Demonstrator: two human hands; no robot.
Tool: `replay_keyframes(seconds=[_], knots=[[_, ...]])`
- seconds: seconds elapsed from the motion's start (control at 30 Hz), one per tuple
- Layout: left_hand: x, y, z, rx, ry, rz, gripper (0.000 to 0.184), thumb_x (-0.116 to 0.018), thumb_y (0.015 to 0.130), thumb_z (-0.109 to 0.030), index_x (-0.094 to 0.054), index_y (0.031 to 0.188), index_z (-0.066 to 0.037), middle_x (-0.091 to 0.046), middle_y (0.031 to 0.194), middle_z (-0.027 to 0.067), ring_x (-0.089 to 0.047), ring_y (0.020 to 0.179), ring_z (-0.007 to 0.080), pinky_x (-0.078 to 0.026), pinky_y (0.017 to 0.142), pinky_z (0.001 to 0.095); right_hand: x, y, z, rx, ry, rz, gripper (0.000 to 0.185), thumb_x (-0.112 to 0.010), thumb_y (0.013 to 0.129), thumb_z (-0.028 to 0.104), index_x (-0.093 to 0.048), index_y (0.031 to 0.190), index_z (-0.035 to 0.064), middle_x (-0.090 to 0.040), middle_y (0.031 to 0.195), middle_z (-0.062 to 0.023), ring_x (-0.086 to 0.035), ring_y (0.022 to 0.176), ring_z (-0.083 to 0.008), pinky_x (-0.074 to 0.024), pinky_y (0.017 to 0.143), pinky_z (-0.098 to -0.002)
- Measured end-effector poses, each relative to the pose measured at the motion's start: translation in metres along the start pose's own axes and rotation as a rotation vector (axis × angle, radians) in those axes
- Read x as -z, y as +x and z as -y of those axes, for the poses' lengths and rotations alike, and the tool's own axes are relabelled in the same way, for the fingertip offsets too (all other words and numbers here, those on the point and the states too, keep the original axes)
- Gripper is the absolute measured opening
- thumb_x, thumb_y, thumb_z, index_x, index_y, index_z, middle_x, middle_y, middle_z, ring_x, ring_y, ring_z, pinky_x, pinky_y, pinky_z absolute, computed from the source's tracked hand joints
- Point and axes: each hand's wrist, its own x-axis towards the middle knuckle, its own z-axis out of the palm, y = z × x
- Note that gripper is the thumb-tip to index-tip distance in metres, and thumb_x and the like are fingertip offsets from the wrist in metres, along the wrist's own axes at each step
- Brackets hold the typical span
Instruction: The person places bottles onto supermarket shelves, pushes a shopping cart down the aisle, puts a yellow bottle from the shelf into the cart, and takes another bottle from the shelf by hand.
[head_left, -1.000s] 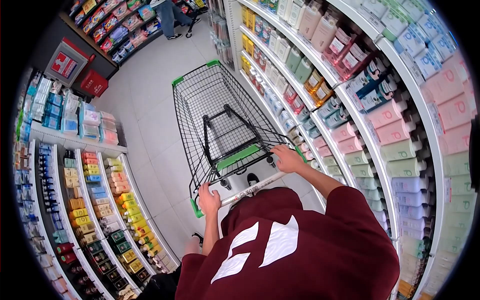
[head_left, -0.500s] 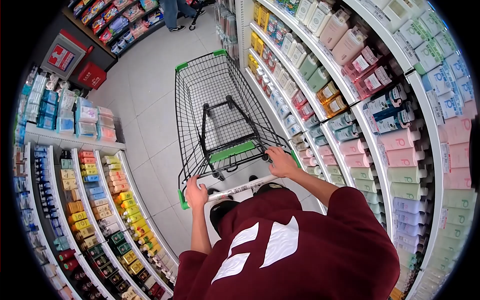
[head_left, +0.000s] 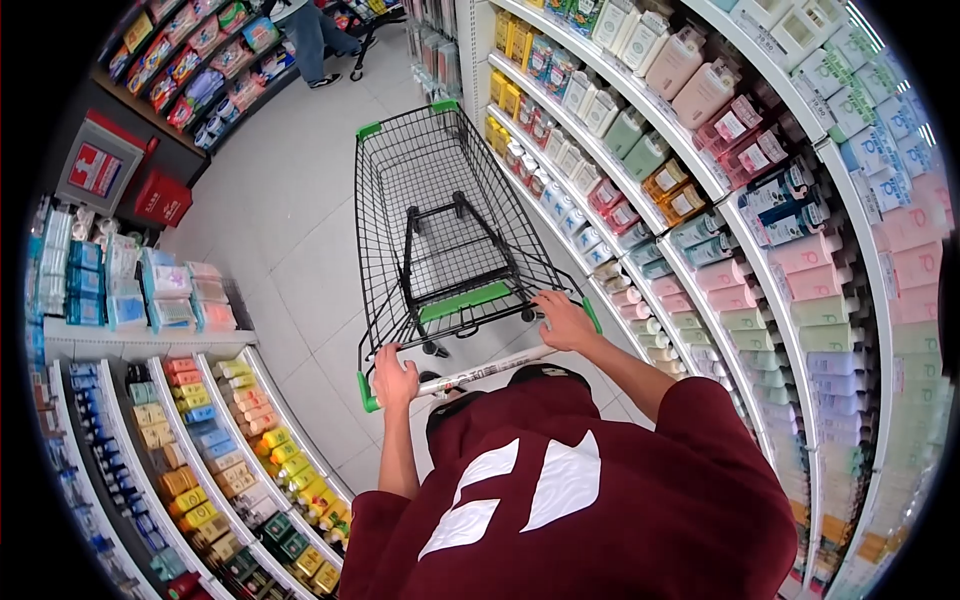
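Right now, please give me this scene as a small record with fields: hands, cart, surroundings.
left hand: at the left end of the white printed handlebar
right hand: at the handlebar's right end
cart: black wire-mesh shopping cart with green plastic corners
right side: white shelves with pastel bottles
left side: shelved yellow bottles
ahead: person in blue jeans, partly out of frame
unclear: how tightly either hand grips

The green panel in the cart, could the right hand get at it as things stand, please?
Probably yes: the right hand is at the right end of the handle, near the green panel, which looks uncovered, though letting go comes first.
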Motion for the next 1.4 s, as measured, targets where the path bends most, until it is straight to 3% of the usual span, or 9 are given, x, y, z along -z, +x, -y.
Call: replay_keyframes(seconds=[0.67,0.8,1.03,1.4], knots=[[0.057,0.136,0.112,-0.226,-0.019,0.069,0.039,-0.06,0.082,-0.018,-0.064,0.12,-0.014,-0.06,0.127,0.0071,-0.058,0.117,0.029,-0.049,0.094,0.0429,-0.069,0.052,0.118,-0.195,0.063,-0.166,0.055,-0.058,0.081,0.014,-0.05,0.135,0.0095,-0.051,0.138,-0.0103,-0.045,0.132,-0.0291,-0.0473,0.1,-0.0456],[0.067,0.16,0.114,-0.237,-0.01,0.086,0.037,-0.058,0.083,-0.018,-0.063,0.12,-0.012,-0.06,0.125,0.0071,-0.058,0.115,0.0289,-0.049,0.093,0.043,-0.072,0.067,0.129,-0.212,0.065,-0.164,0.057,-0.059,0.081,0.014,-0.049,0.136,0.0088,-0.051,0.139,-0.0121,-0.045,0.131,-0.0318,-0.0468,0.101,-0.0456],[0.084,0.192,0.115,-0.199,0.02,0.157,0.038,-0.059,0.084,-0.019,-0.062,0.122,-0.017,-0.059,0.131,0.0068,-0.059,0.116,0.0309,-0.05,0.094,0.0435,-0.07,0.085,0.15,-0.239,0.081,-0.099,0.058,-0.06,0.082,0.015,-0.044,0.137,0.0059,-0.049,0.139,-0.0167,-0.042,0.132,-0.035,-0.0457,0.102,-0.0457],[0.092,0.228,0.129,-0.316,0.023,0.114,0.036,-0.06,0.082,-0.018,-0.063,0.118,-0.012,-0.06,0.124,0.0072,-0.058,0.114,0.0298,-0.05,0.092,0.0429,-0.074,0.108,0.176,-0.304,0.107,-0.154,0.056,-0.061,0.082,0.019,-0.046,0.135,0.0063,-0.049,0.14,-0.0139,-0.043,0.132,-0.0322,-0.0468,0.102,-0.0436]])
